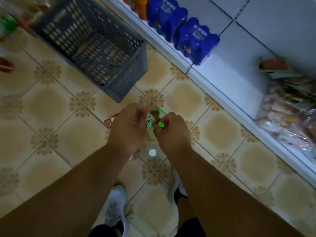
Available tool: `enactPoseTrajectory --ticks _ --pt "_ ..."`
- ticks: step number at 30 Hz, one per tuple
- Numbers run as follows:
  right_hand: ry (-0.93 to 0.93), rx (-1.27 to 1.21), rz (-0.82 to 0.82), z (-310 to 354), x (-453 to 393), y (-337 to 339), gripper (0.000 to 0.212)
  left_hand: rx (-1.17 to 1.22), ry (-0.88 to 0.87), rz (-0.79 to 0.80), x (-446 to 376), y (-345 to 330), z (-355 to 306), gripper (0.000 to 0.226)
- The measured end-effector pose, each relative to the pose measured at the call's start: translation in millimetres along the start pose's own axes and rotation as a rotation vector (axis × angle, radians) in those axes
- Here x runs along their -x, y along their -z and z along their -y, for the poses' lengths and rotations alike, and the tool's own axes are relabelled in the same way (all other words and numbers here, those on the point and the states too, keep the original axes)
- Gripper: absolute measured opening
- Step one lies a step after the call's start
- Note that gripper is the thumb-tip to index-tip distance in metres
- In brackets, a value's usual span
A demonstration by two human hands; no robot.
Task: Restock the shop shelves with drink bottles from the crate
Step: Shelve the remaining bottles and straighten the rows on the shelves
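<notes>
I look down at the tiled floor. My left hand (127, 127) grips a green-capped tea bottle (152, 119) with a green and white label, lying tilted between my hands. My right hand (172, 132) is curled round the neck of a second bottle, of which only the bright green cap (160, 124) shows. A clear bottle with a white cap (152, 152) hangs or stands below my wrists; what holds it is hidden. The grey plastic crate (95, 47) stands on the floor ahead, and no bottles show inside it.
A white shelf (227, 79) runs along the right, with blue drink multipacks (195, 40) at the far end and bagged snacks (289, 117) nearer. A red object (108, 123) lies on the floor by my left hand. My white shoes (116, 207) are below.
</notes>
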State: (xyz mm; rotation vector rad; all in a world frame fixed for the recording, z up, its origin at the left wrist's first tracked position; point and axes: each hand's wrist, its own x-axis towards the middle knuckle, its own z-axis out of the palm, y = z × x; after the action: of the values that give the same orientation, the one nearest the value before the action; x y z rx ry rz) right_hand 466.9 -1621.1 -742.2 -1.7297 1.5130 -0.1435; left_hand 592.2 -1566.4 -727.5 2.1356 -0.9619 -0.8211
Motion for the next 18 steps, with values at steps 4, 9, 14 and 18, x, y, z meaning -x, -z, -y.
enactPoseTrajectory --ticks 4,9,14,18 --pt "-0.14 0.122 0.062 -69 -55 -69 0.04 0.013 0.093 0.105 -34 -69 84 0.04" --pt "-0.18 0.272 0.201 -118 -103 -127 0.049 -0.027 0.167 0.237 -63 -123 150 0.038" --pt "-0.124 0.357 0.222 -130 -129 -143 0.034 -0.067 0.217 0.341 -80 -137 180 0.034" --pt "0.037 0.287 0.18 -110 -120 -122 0.032 -0.014 0.233 0.454 -82 -134 178 0.047"
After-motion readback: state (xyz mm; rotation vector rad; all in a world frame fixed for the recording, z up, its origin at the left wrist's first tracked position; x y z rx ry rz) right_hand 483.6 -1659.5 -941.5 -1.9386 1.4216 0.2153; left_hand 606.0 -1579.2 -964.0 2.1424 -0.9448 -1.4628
